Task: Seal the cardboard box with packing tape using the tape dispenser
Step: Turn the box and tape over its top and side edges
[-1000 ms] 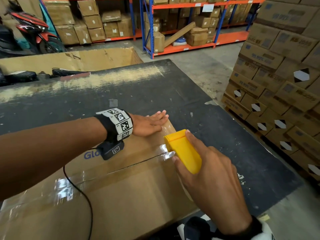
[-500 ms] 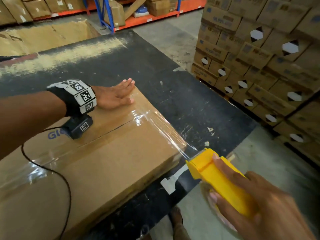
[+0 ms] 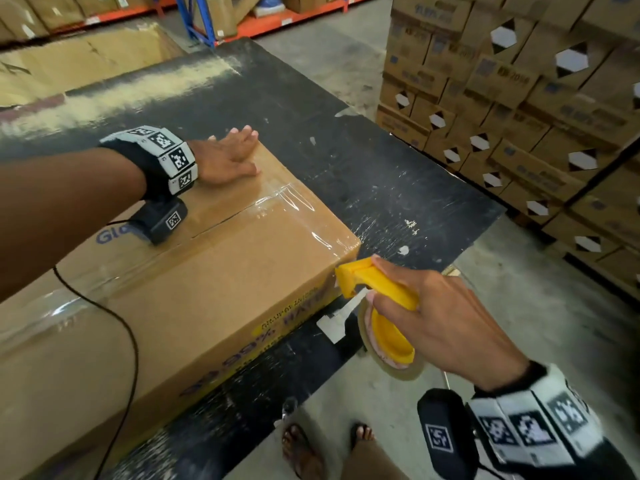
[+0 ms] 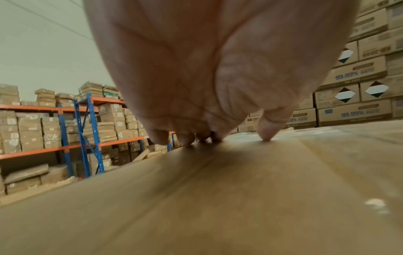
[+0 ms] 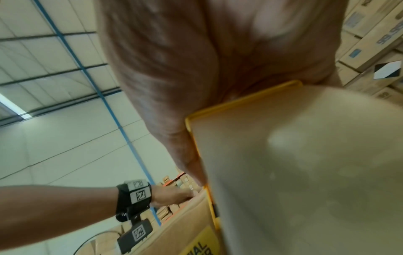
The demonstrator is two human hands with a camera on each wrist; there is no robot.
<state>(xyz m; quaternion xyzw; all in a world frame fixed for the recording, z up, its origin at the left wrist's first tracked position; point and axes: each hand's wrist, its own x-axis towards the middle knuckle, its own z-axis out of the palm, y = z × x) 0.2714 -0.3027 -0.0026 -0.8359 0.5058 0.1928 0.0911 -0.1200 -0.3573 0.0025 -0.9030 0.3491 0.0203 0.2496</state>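
A large brown cardboard box (image 3: pixel 207 292) lies on a black table (image 3: pixel 398 188). Clear packing tape (image 3: pixel 301 216) runs along its top seam and over the right end. My left hand (image 3: pixel 228 157) lies flat with straight fingers on the box's far top corner; in the left wrist view the fingertips (image 4: pixel 266 132) press on the cardboard (image 4: pixel 218 198). My right hand (image 3: pixel 436 317) grips the yellow tape dispenser (image 3: pixel 377 285), whose front edge touches the box's right end just below the top corner. The tape roll (image 3: pixel 391 348) hangs under the hand. In the right wrist view the dispenser (image 5: pixel 305 172) fills the frame.
Stacked cartons (image 3: pixel 519 109) stand on the floor to the right of the table. Orange and blue shelving (image 3: pixel 214 26) with boxes lines the back. An open cardboard bin (image 3: pixel 79 60) sits behind the table. My sandalled feet (image 3: pixel 311 448) are on the concrete floor below the table edge.
My right hand pulled the dispenser off the box's right end with tape stretched out, then brought it back against the end face. The left hand stayed flat on the box.
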